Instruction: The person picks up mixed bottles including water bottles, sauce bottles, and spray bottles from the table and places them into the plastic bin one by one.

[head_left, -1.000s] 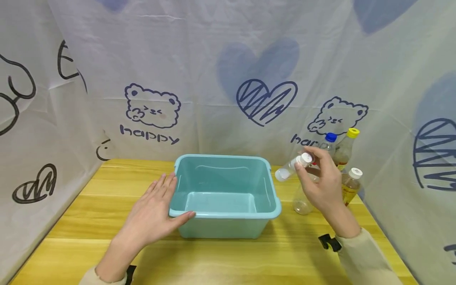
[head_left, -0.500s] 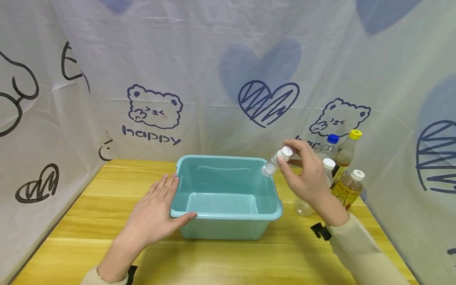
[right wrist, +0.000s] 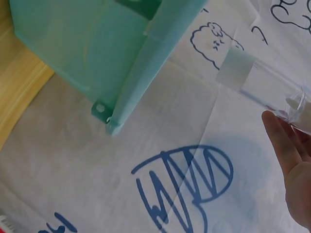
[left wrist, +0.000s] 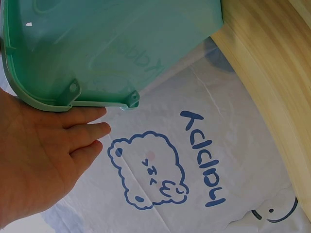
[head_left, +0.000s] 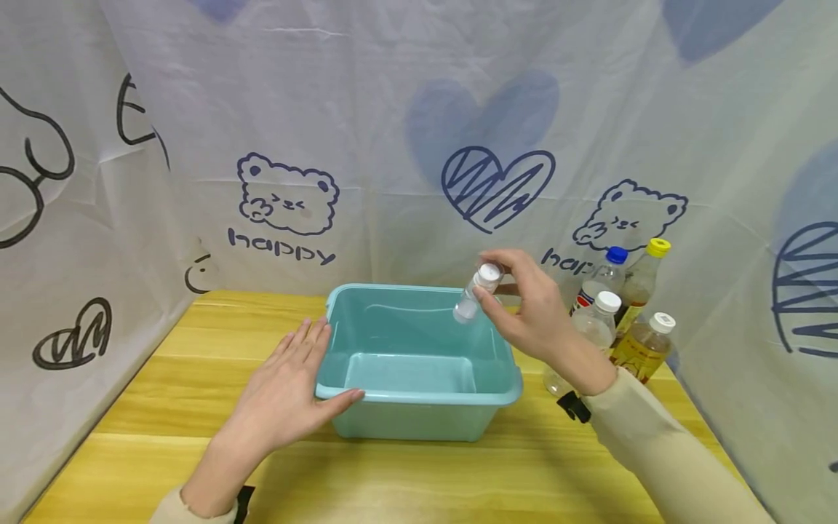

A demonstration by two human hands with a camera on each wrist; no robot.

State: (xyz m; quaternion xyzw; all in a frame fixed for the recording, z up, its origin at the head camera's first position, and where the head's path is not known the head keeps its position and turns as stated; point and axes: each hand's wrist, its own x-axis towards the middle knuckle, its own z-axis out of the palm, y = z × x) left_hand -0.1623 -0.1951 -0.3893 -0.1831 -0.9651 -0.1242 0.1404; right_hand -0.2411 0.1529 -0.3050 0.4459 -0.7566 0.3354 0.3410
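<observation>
My right hand (head_left: 527, 309) pinches a small clear bottle (head_left: 468, 300) by its white-capped end. The bottle tilts with its whitish lower end down and left, over the right part of a teal plastic tub (head_left: 419, 398) in the head view. From the right wrist, the clear bottle (right wrist: 272, 89) shows its frosted end away from the fingers (right wrist: 278, 141). My left hand (head_left: 281, 393) rests on the tub's left front corner, fingers extended along the side and thumb on the front rim. In the left wrist view, the left hand's fingers (left wrist: 85, 131) lie along the tub's rim (left wrist: 48, 107).
Right of the tub stand several bottles: one with a blue cap (head_left: 616, 255), one with a yellow cap (head_left: 657, 248), a white-capped clear one (head_left: 597, 324) and one with yellow contents (head_left: 644, 346). A printed white cloth (head_left: 386, 240) hangs behind the wooden table (head_left: 524, 480).
My right hand has carried the small bottle leftward from beside the standing bottles to above the tub. The left hand has stayed on the tub's corner.
</observation>
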